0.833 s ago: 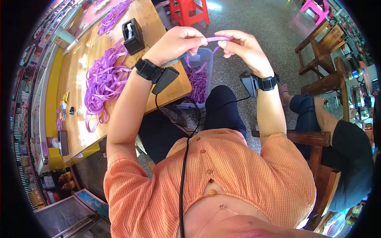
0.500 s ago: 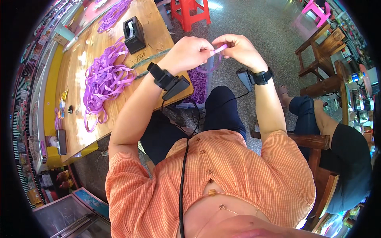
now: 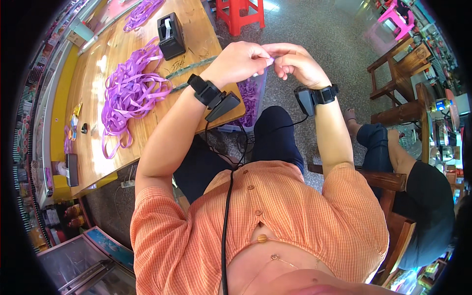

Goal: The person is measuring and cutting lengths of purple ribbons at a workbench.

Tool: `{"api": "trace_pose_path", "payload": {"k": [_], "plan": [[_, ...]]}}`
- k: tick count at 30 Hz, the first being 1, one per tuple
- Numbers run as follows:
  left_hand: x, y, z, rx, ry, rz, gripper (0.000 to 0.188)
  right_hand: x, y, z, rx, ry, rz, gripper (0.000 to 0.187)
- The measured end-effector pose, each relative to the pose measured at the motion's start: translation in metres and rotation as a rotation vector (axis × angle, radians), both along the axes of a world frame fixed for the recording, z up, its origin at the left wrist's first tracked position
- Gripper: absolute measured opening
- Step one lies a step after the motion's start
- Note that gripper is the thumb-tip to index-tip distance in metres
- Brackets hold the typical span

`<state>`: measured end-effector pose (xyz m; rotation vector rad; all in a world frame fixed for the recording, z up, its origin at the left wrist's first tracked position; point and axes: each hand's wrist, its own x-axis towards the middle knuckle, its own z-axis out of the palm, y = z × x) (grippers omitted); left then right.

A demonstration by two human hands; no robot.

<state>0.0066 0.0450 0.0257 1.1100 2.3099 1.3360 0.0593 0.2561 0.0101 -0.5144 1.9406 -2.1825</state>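
Above the table's near right corner, my two hands meet around a small piece of purple ribbon (image 3: pixel 271 60). Thumb and forefinger of my left hand (image 3: pixel 239 63) pinch it. My right hand (image 3: pixel 299 63) has its fingers curled, with the thumb against the ribbon and the forefinger reaching over to the left fingertips. Most of the ribbon is hidden by the fingers. Below the hands stands a clear plastic bin (image 3: pixel 261 91) holding many purple ribbon pieces (image 3: pixel 247 101). To the left, a loose heap of purple ribbon (image 3: pixel 130 91) lies on the wooden table (image 3: pixel 152 130).
A black tape dispenser (image 3: pixel 170 39) stands behind the heap, near a second ribbon bundle (image 3: pixel 142 14). Ahead is a red stool (image 3: pixel 240 17). Wooden chairs (image 3: pixel 400 69) and a seated person's legs (image 3: pixel 381 145) are at the right. A black cable (image 3: pixel 229 211) runs down my front.
My right fingers have closed in on the left fingertips. The ribbon strip and loop that showed between the hands are now mostly covered. The view has shifted slightly.
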Motion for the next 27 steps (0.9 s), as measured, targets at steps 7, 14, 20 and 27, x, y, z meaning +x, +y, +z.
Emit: {"api": "trace_pose_path", "payload": {"k": [7,14,20,27], "plan": [[0.005,-0.004,-0.004,-0.008,0.221,0.041,0.022,0.001,0.009,0.003,0.387,0.007,-0.135,0.02],[0.024,0.006,-0.003,-0.314,0.355,-0.355,0.028,-0.029,0.022,-0.037,0.547,0.267,-0.394,0.017],[0.028,0.0,0.001,-0.236,0.336,-0.375,0.029,-0.054,0.005,-0.039,0.575,0.409,-0.414,0.017],[0.012,-0.017,0.018,-0.105,0.234,-0.291,0.022,-0.093,-0.006,-0.045,0.39,0.481,-0.247,0.017]]}}
